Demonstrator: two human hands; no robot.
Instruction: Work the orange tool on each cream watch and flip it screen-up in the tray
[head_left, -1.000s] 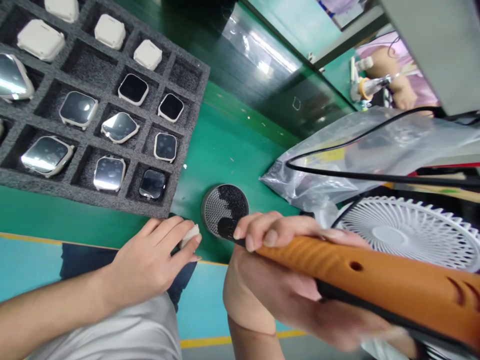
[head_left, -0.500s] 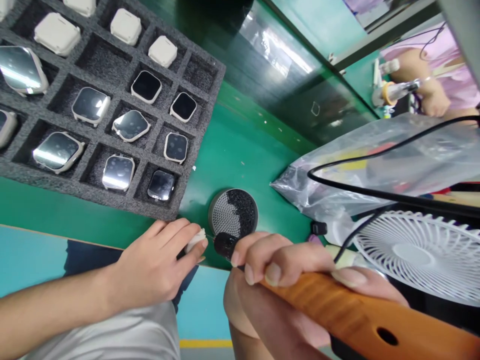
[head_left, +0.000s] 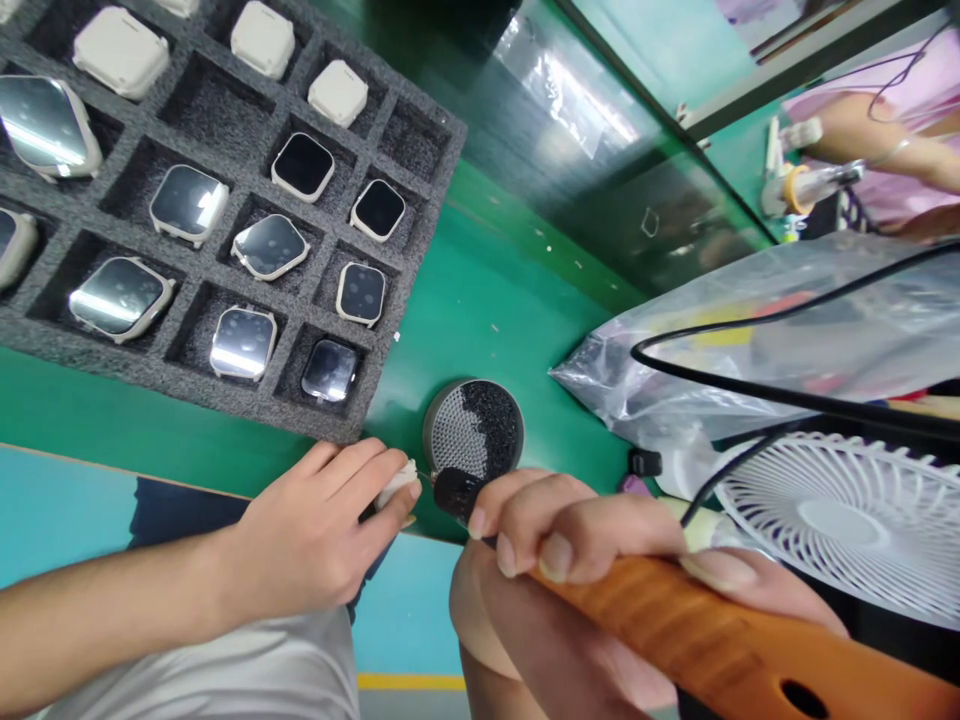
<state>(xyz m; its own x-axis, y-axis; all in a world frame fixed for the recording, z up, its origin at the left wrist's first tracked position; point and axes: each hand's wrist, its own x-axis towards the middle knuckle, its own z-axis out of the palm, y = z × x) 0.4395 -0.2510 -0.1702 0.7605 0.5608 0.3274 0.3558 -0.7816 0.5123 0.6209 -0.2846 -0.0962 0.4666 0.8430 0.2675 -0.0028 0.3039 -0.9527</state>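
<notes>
My left hand (head_left: 319,535) is closed around a small white watch case (head_left: 396,484), pinched between thumb and fingers near the bench's front edge. My right hand (head_left: 570,530) grips an orange electric screwdriver (head_left: 720,640) with a black nose. Its thin bit points left and reaches the edge of the watch case; exact contact cannot be made out. Just behind the nose stands a round metal dish (head_left: 454,430) with a dimpled floor, its right part covered by small black screws (head_left: 495,425).
A grey foam tray (head_left: 431,190) at the left holds several watches (head_left: 379,210) and white cases (head_left: 124,55) in its compartments. To the right are a clear plastic bag (head_left: 675,350), a black cable (head_left: 750,385) and a white fan (head_left: 840,520). Another person's arm (head_left: 862,145) shows at the upper right.
The view has shifted slightly, so the tray, dish and both hands appear a little further right. Both grips stay the same. The other person's hand has moved right.
</notes>
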